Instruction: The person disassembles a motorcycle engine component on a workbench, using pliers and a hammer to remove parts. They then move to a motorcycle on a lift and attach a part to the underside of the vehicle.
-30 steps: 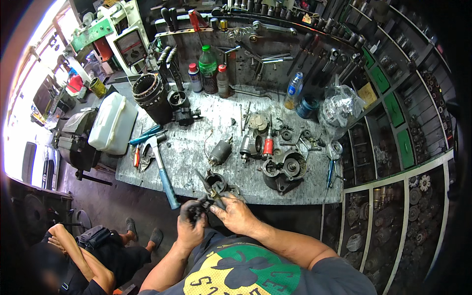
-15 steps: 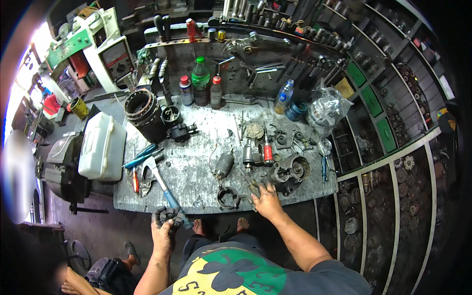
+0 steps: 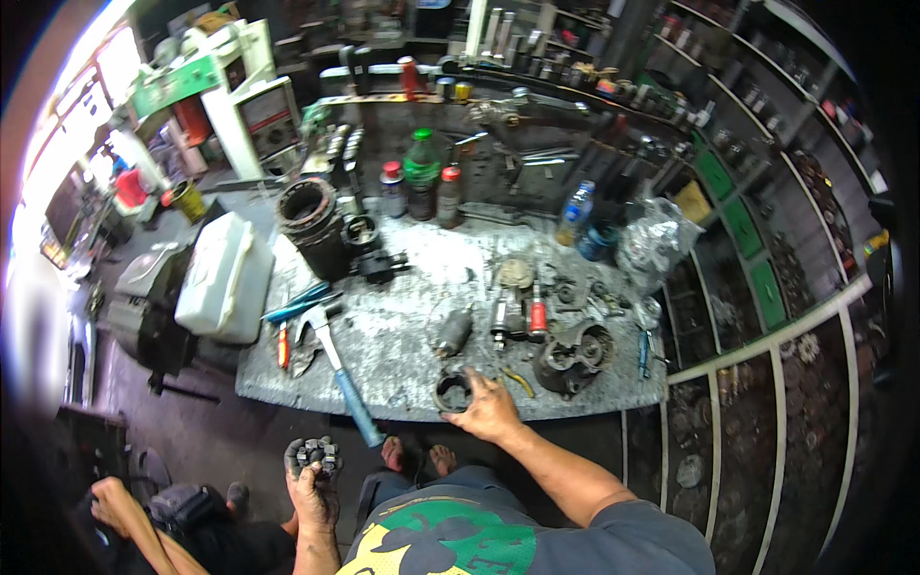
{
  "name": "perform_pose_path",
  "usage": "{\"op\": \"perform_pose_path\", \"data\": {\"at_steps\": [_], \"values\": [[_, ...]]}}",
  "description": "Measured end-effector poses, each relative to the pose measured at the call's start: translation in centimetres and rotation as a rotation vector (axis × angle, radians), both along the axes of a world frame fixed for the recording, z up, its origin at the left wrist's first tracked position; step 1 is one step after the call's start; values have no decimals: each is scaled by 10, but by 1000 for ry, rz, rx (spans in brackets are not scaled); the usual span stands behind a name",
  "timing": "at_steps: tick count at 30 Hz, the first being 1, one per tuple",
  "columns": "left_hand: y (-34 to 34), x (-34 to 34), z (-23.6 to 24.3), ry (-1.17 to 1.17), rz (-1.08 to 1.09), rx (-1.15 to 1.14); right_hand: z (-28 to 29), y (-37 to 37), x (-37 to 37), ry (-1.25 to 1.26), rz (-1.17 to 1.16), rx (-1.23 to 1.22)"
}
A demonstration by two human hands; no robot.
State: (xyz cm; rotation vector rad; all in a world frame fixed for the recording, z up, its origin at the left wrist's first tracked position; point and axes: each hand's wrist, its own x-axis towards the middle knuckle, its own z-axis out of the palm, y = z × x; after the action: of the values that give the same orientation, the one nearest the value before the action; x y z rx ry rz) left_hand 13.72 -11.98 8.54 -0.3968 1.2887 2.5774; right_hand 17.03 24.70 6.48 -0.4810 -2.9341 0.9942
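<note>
My left hand (image 3: 311, 489) grips a dark, round metal part (image 3: 315, 457) with blocky segments around its rim, held off the table's front edge. Near the table's front edge, my right hand (image 3: 487, 412) has its fingers and thumb around the right side of a dark metal ring (image 3: 443, 384). Just right of that hand lie pliers with yellowish handles (image 3: 517, 382). A grey cylindrical motor (image 3: 454, 332) rests behind the ring. Farther right stands a dark metal housing (image 3: 573, 360) with round openings.
A blue-handled hammer (image 3: 353, 401) overhangs the front edge. A white plastic case (image 3: 226, 278) and a dark bench vise (image 3: 149, 307) are at left. Bottles (image 3: 422, 177) and a dark cylinder (image 3: 312, 228) stand behind. Another person's arm (image 3: 129, 513) shows at lower left.
My right hand has moved left from the pliers onto the metal ring, leaving the pliers on the table. My left hand has lowered with the round part. The view has shifted.
</note>
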Motion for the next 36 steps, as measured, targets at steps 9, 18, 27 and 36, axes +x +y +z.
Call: {"op": "perform_pose_path", "data": {"at_steps": [9,18,27,36], "values": [[-61,60,1,-31,372,70,79,-58,-31,211,263,-718],[-200,50,-6,112,575,178,103,-240,-125,140,580,-719],[-393,-11,34,152,692,89,142,-457,-207,127,766,-710],[-551,-159,33,91,723,35,136,-641,-329,74,854,-685]]}}
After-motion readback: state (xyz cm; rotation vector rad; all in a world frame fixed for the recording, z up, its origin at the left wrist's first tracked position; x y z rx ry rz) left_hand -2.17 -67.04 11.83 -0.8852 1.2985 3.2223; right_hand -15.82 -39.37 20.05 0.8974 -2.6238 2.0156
